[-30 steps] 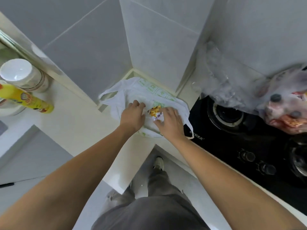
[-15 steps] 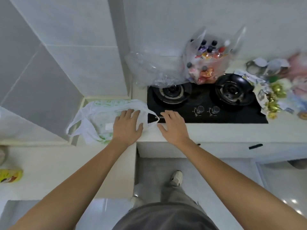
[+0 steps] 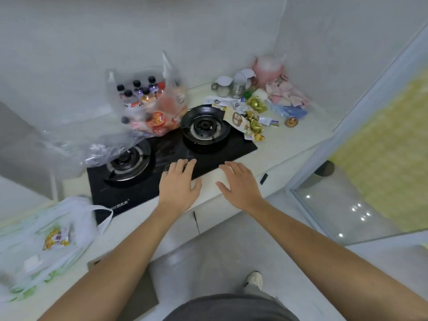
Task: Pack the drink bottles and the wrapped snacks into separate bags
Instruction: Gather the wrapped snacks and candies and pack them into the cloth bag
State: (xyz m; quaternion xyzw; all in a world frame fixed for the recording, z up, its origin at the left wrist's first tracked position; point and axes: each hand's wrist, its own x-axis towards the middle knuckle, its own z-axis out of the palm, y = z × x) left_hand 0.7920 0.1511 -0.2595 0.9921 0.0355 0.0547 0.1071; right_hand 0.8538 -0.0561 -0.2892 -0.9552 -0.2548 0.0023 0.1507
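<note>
With both your left hand (image 3: 179, 181) and right hand (image 3: 238, 181) spread-fingered and empty at the near edge of the black glass gas hob (image 3: 162, 158), you seem between picks, so reach right of it for the gold-wrapped snacks (image 3: 253, 119), then carry one to the white plastic bag (image 3: 76, 218) left of it.

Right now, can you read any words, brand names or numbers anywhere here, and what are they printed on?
Nothing here reads with certainty.
White brand lettering on the black stove, at its front edge: too blurred to read.
Labels on the drink bottles in the clear bag: too small.
Print on the snack packet on the white bag: blurred.
Printed wrappers beside the right burner: unreadable.
</note>
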